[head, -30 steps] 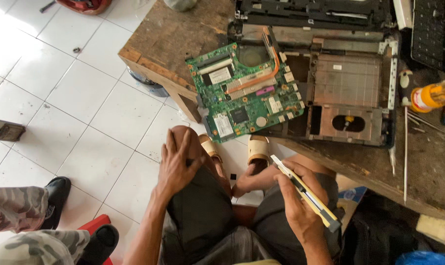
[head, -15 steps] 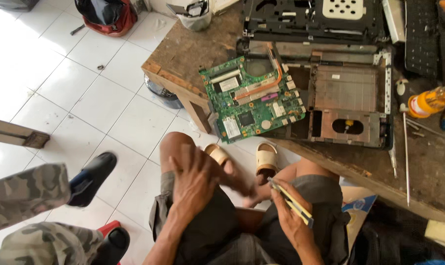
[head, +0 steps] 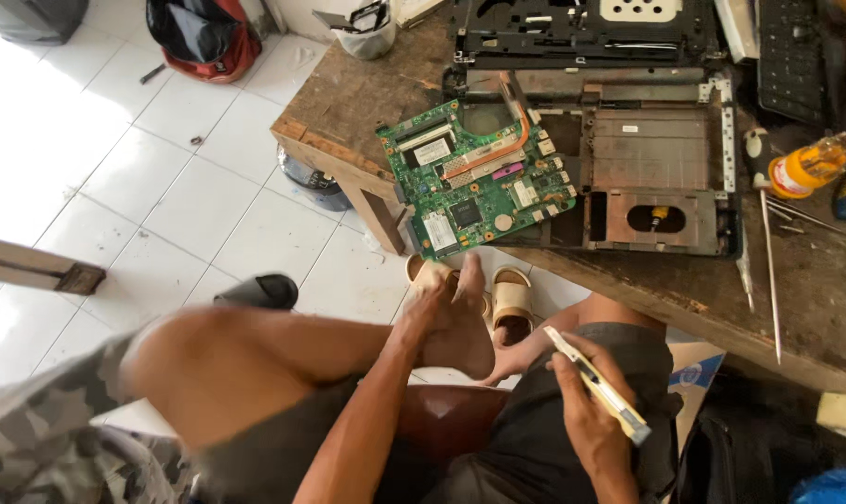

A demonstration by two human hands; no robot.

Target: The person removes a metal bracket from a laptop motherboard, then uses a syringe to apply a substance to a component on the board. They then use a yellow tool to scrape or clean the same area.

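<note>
My left hand (head: 429, 306) is blurred and wraps around my bare foot (head: 465, 338), which is lifted across my other knee. A tan sandal (head: 511, 301) lies on the floor just beyond it. My right hand (head: 586, 422) rests on my thigh and holds a slim flat metal part (head: 598, 385) with a yellowish edge, angled down to the right. A green circuit board (head: 474, 182) with a copper heat pipe lies tilted over the wooden table's front edge (head: 628, 294). It partly rests on an opened laptop base (head: 656, 163).
An orange bottle (head: 805, 168), thin metal rods (head: 770, 271) and a black keyboard (head: 791, 56) are on the table's right side. Another person's camouflage trouser leg (head: 40, 439) and black shoe (head: 255, 291) are at lower left. A red-and-black bag (head: 199, 37) sits on the white tiles.
My left leg has lifted and swung across my lap. My left hand has gone from my knee to my foot. The view has shifted, and the right hand still holds the flat part.
</note>
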